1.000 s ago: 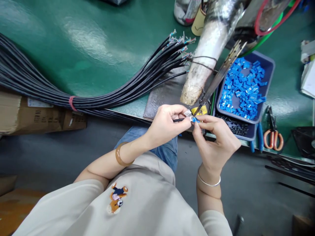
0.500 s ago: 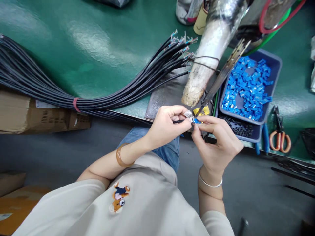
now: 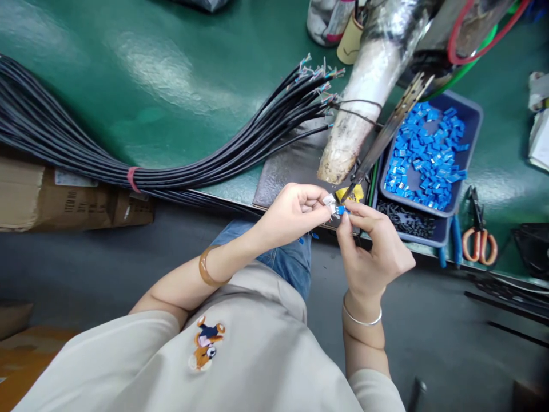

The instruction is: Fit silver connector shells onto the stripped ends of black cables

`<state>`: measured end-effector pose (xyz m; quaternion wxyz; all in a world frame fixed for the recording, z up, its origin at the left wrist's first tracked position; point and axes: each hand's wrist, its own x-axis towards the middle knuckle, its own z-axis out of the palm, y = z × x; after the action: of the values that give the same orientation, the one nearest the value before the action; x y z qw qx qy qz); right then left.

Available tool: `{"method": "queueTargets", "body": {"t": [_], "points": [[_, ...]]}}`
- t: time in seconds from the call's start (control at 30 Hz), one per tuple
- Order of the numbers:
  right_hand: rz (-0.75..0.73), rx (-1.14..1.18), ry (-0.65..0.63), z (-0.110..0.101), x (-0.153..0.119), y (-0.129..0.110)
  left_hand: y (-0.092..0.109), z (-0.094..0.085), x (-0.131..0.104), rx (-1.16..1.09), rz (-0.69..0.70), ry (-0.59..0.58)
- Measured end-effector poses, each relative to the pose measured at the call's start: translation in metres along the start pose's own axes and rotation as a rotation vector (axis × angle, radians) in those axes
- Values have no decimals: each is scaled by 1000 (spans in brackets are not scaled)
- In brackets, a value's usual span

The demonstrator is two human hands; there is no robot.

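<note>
Between thumb and fingers, my left hand pinches a cable end with a whitish piece showing at the fingertips. My right hand is closed on a small blue connector, which meets the cable end. The fingertips hide much of the joint. Just above them, the dark tip of a soldering iron points down at the connector; whether it touches I cannot tell. Behind the tip lies a yellow piece. A thick, foil-wrapped tube hangs over the work spot.
A bundle of black cables with bared coloured wire ends crosses the green table. At right stand a bin of blue connectors and a bin with small black parts. Orange-handled pliers lie beside them. Cardboard boxes stand left.
The blue connector shows more clearly between my fingertips, and my right hand has shifted slightly left. The whole view has turned a little; the cable bundle and bins stay in place.
</note>
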<state>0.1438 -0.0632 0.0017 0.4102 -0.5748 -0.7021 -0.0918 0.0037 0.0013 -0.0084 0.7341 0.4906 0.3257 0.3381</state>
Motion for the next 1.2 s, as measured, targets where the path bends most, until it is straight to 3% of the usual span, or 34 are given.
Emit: {"method": "queueTargets", "body": {"t": [0.53,0.97,1.1,1.2], "points": [[47,66,-52,-4,10,-3,4,7,6,38,90,126],[-2,9,-104,-6,3,-2,5,4,3,95,43,70],[6,2,-84,-8,2,1,8,1,-2,145,38,-14],[-74,-23,-123,-11,-4,7,10,-4,-9,193,54,-86]]}}
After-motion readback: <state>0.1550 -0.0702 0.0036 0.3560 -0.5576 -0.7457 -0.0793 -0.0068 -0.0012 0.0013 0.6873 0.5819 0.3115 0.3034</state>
